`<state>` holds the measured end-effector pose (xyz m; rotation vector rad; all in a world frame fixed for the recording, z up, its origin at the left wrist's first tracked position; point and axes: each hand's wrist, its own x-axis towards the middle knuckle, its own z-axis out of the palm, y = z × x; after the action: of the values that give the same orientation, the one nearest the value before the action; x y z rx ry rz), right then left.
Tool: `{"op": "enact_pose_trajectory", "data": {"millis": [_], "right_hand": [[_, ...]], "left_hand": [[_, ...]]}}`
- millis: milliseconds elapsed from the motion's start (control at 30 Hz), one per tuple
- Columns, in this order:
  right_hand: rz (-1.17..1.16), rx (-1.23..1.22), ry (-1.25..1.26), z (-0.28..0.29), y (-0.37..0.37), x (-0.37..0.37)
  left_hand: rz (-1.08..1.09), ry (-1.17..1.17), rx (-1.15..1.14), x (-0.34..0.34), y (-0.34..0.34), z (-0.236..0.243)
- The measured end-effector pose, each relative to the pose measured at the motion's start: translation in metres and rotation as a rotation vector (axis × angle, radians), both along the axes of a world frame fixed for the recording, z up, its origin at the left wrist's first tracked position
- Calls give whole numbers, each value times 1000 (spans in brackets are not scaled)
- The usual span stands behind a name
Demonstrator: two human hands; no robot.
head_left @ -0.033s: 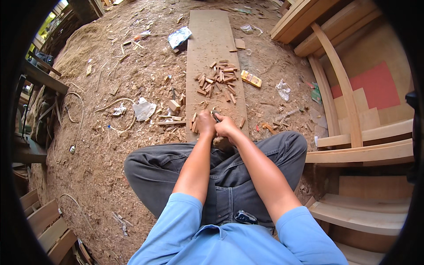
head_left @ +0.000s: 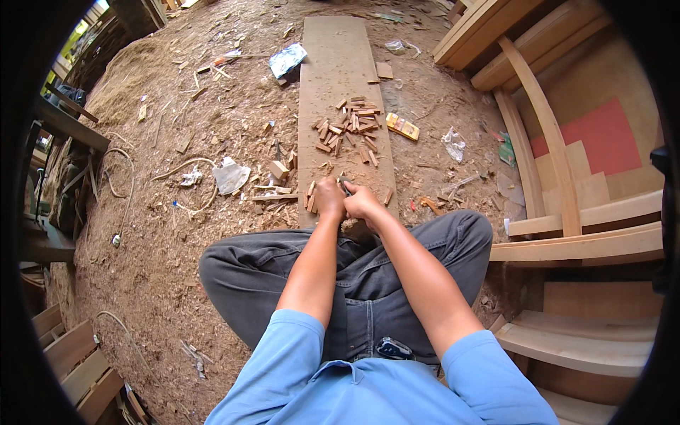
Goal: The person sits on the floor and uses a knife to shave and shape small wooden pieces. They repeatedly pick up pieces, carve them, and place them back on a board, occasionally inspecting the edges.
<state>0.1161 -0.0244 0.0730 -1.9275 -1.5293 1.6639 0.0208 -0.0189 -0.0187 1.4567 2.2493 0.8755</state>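
Near the end of a long board, my left hand is closed, with what it grips largely hidden by the fingers. My right hand is closed on a small dark tool, close against my left hand. Small wood pieces lie just left of my left hand, and a single piece lies right of my right hand. Farther up the board is a loose pile of short reddish wood blocks.
Wood shavings, scraps, cords and crumpled wrappers litter the ground. A yellow packet lies beside the board. Wooden frames stand at right, slatted timber at lower left. My crossed legs are below my hands.
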Motion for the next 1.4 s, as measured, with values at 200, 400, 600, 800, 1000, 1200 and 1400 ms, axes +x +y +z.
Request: {"op": "enact_pose_trajectory", "data": {"millis": [200,400,600,800,1000,1200,1400], "right_hand": [[57,74,-301,-10,15,-7],[2,94,-151,-7,11,7],[-105,-17,64,11,-5,15],[-86,-54,127,13,-4,8],[-78,-55,110,2,-2,11],[-76,-50,102,1,-2,10],[-60,-21,70,6,1,6]], "left_hand": [[-2,-76,38,-3,-8,8],[10,-34,1,1,-2,24],[-15,50,1,3,-2,25],[-41,173,-9,3,3,16],[-84,277,33,4,2,14],[-114,381,45,3,0,15],[-82,369,14,3,3,14]]}}
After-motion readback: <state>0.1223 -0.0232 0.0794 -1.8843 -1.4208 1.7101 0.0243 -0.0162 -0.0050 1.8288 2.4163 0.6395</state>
